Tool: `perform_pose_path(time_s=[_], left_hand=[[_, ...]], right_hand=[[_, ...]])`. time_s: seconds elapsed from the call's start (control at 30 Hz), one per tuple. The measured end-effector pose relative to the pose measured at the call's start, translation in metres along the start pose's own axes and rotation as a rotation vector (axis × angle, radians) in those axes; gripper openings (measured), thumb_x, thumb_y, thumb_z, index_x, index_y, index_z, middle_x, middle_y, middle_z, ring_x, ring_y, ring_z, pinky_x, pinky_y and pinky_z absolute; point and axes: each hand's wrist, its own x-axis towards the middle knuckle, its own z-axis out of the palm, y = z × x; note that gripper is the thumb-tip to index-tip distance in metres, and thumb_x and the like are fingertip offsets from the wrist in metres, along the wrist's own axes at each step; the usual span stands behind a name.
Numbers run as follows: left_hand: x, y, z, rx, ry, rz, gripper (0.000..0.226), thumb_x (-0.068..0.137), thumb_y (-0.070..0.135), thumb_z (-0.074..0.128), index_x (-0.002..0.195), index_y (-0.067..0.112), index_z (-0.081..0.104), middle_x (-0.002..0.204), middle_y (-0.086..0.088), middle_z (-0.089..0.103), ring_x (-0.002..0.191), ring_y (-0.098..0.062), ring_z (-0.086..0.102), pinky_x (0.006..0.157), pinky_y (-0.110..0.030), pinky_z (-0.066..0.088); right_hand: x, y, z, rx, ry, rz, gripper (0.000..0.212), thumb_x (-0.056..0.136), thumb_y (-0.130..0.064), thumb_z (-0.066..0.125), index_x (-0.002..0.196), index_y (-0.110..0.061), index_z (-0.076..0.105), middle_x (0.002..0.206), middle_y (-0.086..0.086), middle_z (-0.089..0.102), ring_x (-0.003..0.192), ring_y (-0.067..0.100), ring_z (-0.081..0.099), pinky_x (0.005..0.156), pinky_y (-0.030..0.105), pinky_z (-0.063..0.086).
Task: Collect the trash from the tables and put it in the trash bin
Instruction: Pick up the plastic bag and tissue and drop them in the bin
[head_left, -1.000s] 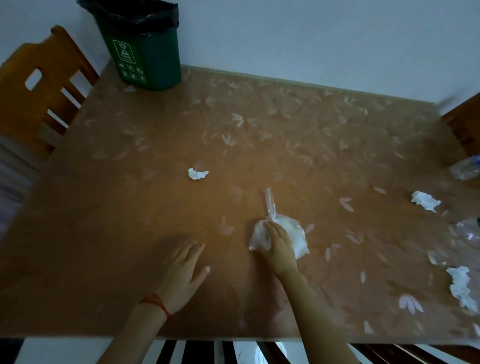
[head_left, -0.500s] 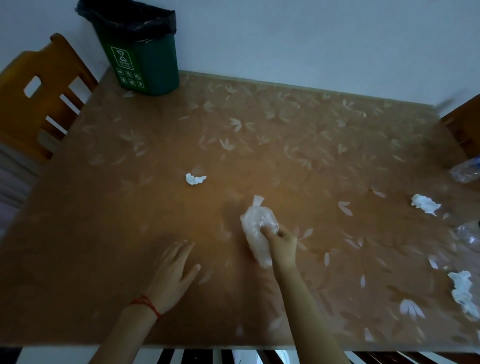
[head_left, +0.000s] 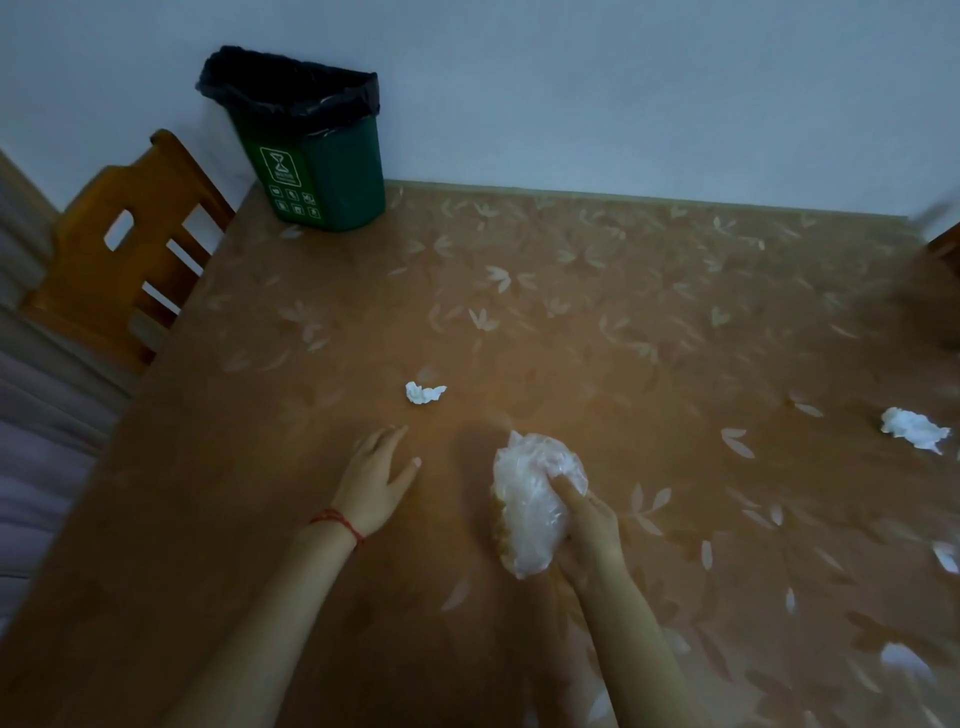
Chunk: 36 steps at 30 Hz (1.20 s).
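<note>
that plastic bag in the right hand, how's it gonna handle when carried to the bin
The plastic bag is thin, crinkled film, so it will probably be floppy and squash further in the right hand. It looks bunched small with little inside, so likely light. The glossy film may be slippery, and loose ends could spring open over the trash bin.
</note>
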Motion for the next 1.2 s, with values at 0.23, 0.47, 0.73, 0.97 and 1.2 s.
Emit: perform_pose_path(time_s=[0.23, 0.47, 0.73, 0.97, 1.2], left_hand=[[0.052, 0.000, 0.016, -0.060, 0.051, 0.028, 0.047, 0.088, 0.012, 0.055, 0.132, 0.005, 0.043, 0.134, -0.013, 0.047, 0.128, -0.029, 0.035, 0.102, -0.023, 0.020], [0.103, -0.006, 0.035, -0.090, 0.039, -0.018, 0.051, 0.085, 0.011, 0.060, 0.134, 0.007, 0.043, 0.139, -0.020, 0.039, 0.133, -0.033, 0.027, 0.106, -0.034, 0.020], [0.115, -0.016, 0.046, -0.056, 0.037, 0.002, 0.024, 0.080, 0.009, 0.057, 0.097, -0.004, 0.067, 0.102, -0.020, 0.060, 0.095, -0.032, 0.052, 0.079, -0.026, 0.038], [0.098, -0.017, 0.046, -0.219, 0.191, -0.001, 0.011, 0.078, 0.006, 0.061, 0.071, -0.001, 0.066, 0.070, -0.014, 0.060, 0.060, -0.025, 0.052, 0.055, -0.030, 0.045], [0.055, -0.003, 0.032, -0.627, 0.319, -0.133, 0.016, 0.071, 0.000, 0.069, 0.087, 0.002, 0.071, 0.077, -0.001, 0.067, 0.061, 0.005, 0.055, 0.060, -0.005, 0.042]], right_hand=[[0.015, 0.002, -0.009, 0.150, 0.001, 0.004, 0.041, 0.067, -0.029, 0.071, 0.098, -0.001, 0.065, 0.105, 0.019, 0.068, 0.091, 0.029, 0.068, 0.084, 0.042, 0.051], [0.018, -0.002, -0.010, 0.172, -0.077, -0.001, 0.092, 0.032, -0.049, 0.090, 0.105, 0.000, 0.064, 0.102, 0.015, 0.071, 0.093, 0.028, 0.068, 0.073, 0.037, 0.051], [0.019, -0.001, -0.007, 0.181, -0.080, 0.008, 0.044, 0.068, -0.029, 0.071, 0.102, -0.001, 0.064, 0.094, 0.013, 0.073, 0.086, 0.026, 0.070, 0.066, 0.035, 0.053], [0.020, 0.004, -0.007, 0.178, -0.087, 0.020, 0.033, 0.076, -0.024, 0.068, 0.099, -0.001, 0.064, 0.091, 0.012, 0.074, 0.084, 0.026, 0.071, 0.072, 0.039, 0.052], [0.012, 0.004, -0.002, 0.211, -0.130, 0.042, 0.067, 0.062, -0.034, 0.083, 0.114, 0.000, 0.059, 0.114, 0.017, 0.066, 0.104, 0.032, 0.064, 0.096, 0.048, 0.045]])
